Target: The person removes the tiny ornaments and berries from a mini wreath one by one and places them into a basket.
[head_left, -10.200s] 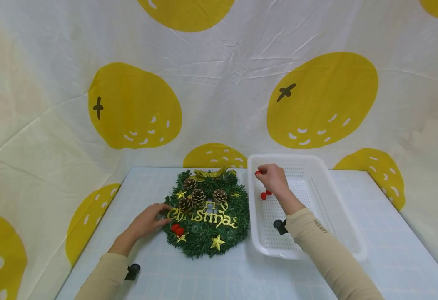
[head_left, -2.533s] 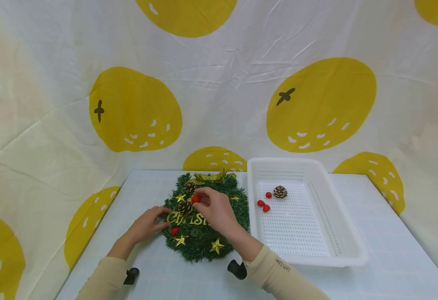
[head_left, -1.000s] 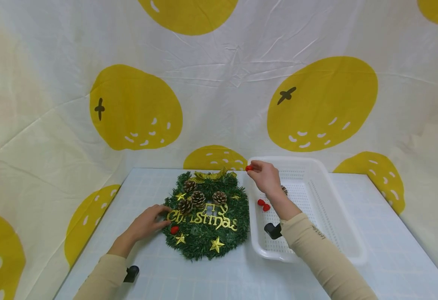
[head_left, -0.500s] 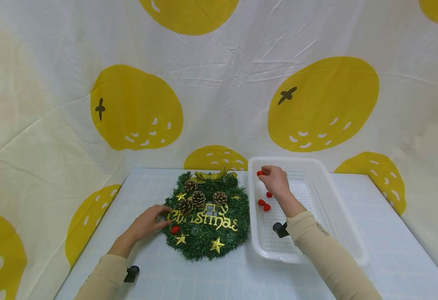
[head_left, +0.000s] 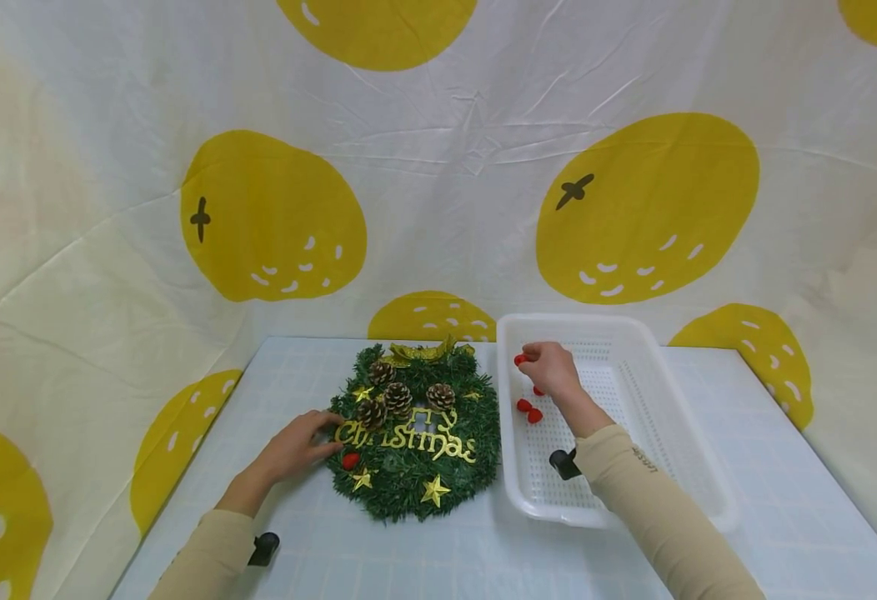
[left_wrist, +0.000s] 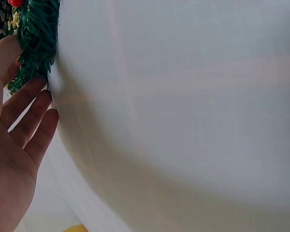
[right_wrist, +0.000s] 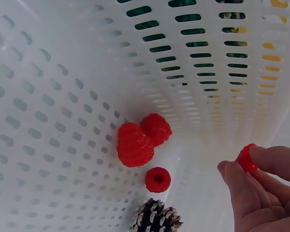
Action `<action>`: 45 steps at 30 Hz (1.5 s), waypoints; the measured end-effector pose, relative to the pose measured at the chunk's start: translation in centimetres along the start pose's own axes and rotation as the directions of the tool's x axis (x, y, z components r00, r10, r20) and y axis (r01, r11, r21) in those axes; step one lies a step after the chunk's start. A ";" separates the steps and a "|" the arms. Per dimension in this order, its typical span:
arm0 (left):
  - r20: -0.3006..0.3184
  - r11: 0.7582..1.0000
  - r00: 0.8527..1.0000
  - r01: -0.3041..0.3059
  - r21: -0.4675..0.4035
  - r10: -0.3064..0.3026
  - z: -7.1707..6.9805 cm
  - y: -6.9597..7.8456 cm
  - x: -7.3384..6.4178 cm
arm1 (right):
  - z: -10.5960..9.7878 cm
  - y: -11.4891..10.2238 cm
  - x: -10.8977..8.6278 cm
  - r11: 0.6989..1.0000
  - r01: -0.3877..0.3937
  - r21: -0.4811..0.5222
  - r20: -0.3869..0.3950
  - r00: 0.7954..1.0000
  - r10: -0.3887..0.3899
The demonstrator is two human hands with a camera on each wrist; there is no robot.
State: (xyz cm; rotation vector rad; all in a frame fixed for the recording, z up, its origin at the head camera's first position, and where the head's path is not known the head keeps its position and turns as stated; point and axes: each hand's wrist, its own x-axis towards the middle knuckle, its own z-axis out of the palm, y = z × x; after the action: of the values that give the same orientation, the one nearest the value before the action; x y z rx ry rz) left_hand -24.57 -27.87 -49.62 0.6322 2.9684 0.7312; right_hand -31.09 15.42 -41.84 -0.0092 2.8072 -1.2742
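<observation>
My right hand [head_left: 551, 369] is inside the left part of the white plastic basket [head_left: 689, 433], pinching a red raspberry [right_wrist: 246, 158] between thumb and fingertips. Below it, in the right wrist view, three loose raspberries [right_wrist: 135, 145] lie in the basket near a pinecone [right_wrist: 156, 218]. My left hand [head_left: 292, 446] holds the left edge of the green Christmas wreath [head_left: 401, 492], thumb over the greenery; its other fingers [left_wrist: 41, 133] stretch along the wreath's side in the left wrist view. One raspberry [head_left: 351, 461] sits on the wreath, below gold lettering [head_left: 408, 437].
Pinecones [head_left: 397, 396], gold stars [head_left: 434, 490] and a gold bow [head_left: 423, 352] decorate the wreath. It lies on a pale checked table [head_left: 378, 558] just left of the basket. Behind rises a white curtain [head_left: 453, 208] printed with large yellow fruit.
The wreath's lower left had two raspberries at first and now has one. Lately my right hand carried a raspberry from over the wreath into the basket and lowered it. My left hand stays put.
</observation>
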 end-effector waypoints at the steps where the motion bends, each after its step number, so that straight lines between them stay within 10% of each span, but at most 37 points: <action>1: 0.002 1.000 1.000 -0.003 0.001 0.003 0.0 -0.1 0.0 | 0.0 0.1 0.0 1.000 -0.002 -0.008 0.005 1.000 0.002; 45: -0.003 1.000 1.000 0.005 0.003 -0.005 0.1 -0.1 0.0 | -0.5 -0.2 -0.8 0.998 0.021 -0.062 0.024 1.000 -0.020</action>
State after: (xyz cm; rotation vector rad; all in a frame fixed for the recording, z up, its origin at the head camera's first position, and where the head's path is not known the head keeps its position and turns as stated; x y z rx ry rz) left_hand -24.61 -27.86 -49.73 0.6235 2.9736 0.7286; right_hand -30.34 15.70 -41.36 -0.0556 2.8328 -1.1820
